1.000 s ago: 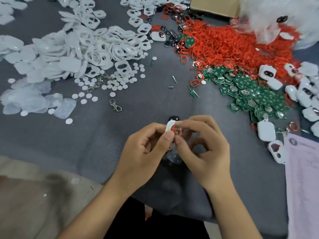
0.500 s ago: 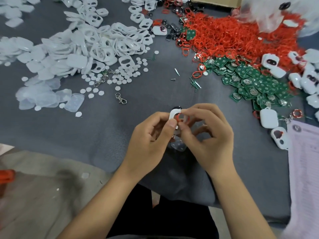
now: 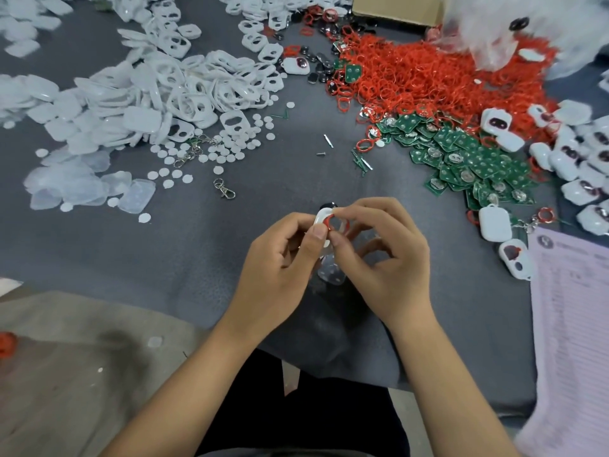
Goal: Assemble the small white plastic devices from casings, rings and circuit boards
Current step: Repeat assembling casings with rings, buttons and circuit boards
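White casing (image 3: 322, 216) pinched by left hand (image 3: 280, 268), red ring (image 3: 330, 222) by right hand (image 3: 384, 258); fingers curled. Bare cloth (image 3: 263, 199) around, table edge near. Casing's long axis unclear.

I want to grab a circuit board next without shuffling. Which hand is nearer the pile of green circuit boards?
Right. The right hand is below-left of the green circuit boards; the left hand sits farther left, beyond the white casing both pinch.

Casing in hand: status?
Left hand grips white casing. Right hand pinches red ring at its opening. Nothing in the way.
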Demonstrator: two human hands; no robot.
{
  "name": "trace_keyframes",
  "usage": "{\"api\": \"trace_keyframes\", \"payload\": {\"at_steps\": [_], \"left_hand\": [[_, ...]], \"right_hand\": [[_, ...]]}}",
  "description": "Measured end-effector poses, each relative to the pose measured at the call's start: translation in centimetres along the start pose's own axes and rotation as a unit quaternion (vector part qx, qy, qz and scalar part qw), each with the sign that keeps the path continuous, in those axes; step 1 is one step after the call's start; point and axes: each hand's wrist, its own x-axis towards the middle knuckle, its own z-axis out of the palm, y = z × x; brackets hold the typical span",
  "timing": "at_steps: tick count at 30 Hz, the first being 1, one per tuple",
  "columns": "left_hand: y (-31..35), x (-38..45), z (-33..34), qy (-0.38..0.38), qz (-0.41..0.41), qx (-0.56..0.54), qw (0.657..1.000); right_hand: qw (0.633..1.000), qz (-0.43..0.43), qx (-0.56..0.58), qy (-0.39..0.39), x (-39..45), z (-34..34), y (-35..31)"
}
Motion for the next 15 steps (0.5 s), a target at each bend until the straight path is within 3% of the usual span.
{"api": "trace_keyframes", "payload": {"at_steps": [7,15], "left_hand": [[0.22,0.16,-0.05,-0.032,0.008,-0.011,0.999],[0.21,0.02,0.10,-0.019,0.004,0.005,1.000]], "right_hand": [[1.000,-0.002,0.010,0.007,-0.01,-0.16,-0.25],[1.000,-0.010,0.010,0.014,-0.14,-0.20,-0.38]]}}
